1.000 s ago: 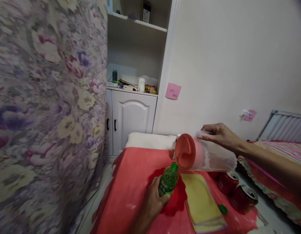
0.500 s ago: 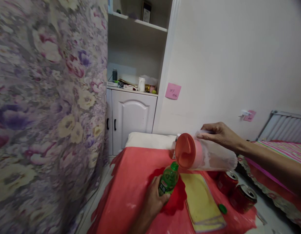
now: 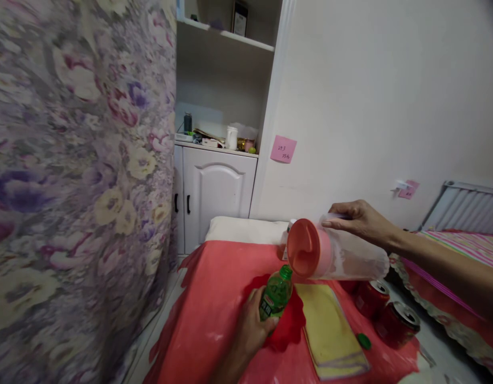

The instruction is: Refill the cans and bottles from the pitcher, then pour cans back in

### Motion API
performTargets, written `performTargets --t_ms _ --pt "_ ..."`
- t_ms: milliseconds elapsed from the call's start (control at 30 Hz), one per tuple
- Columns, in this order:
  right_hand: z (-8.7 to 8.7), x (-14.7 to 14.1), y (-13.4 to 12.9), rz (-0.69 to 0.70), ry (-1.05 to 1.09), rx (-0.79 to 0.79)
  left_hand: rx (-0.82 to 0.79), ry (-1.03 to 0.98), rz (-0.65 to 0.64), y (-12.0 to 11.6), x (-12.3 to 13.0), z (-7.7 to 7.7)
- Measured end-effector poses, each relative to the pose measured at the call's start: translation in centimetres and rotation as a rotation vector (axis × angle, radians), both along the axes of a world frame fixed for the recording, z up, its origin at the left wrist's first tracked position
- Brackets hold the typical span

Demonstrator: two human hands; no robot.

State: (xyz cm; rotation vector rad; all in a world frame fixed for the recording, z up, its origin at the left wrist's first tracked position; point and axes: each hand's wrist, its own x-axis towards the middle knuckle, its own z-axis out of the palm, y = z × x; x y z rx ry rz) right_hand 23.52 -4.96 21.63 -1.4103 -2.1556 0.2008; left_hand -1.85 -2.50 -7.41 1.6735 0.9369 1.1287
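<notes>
My left hand [image 3: 254, 320] is wrapped round a small green plastic bottle [image 3: 277, 296], uncapped and leaning slightly to the right. Beneath it lies a red scalloped dish [image 3: 292, 325]. My right hand [image 3: 356, 218] grips the handle of a clear plastic pitcher [image 3: 358, 258], tipped on its side with its orange lid [image 3: 306, 249] facing left. The lid's lower edge hangs just above and beside the bottle's mouth; I cannot make out any stream of liquid. A green bottle cap [image 3: 363, 341] rests on the right, beside a folded yellow cloth [image 3: 330, 325].
Red drink cans [image 3: 398, 324] stand at the right edge of the table's red cover [image 3: 206, 298]. Behind the pitcher's lid is a partly hidden jar [image 3: 284, 248]. A flowered curtain [image 3: 82, 186] hangs at left, a white cabinet [image 3: 218, 197] stands behind, and a bed [image 3: 466, 250] is at right.
</notes>
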Motion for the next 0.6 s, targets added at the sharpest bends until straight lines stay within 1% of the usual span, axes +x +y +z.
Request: performTargets --t_ms 133,433,600 --pt "-0.08 0.10 0.11 0.007 0.002 0.009 0.005 -0.001 0.007 0.06 -0.01 -0.13" --pt "-0.02 -0.15 0.12 0.012 0.001 0.005 -0.008 -0.006 0.010 -0.24 0.01 0.51" --pt "0.17 -0.22 0.04 0.021 -0.010 0.013 0.005 -0.004 0.012 -0.25 -0.04 0.49"
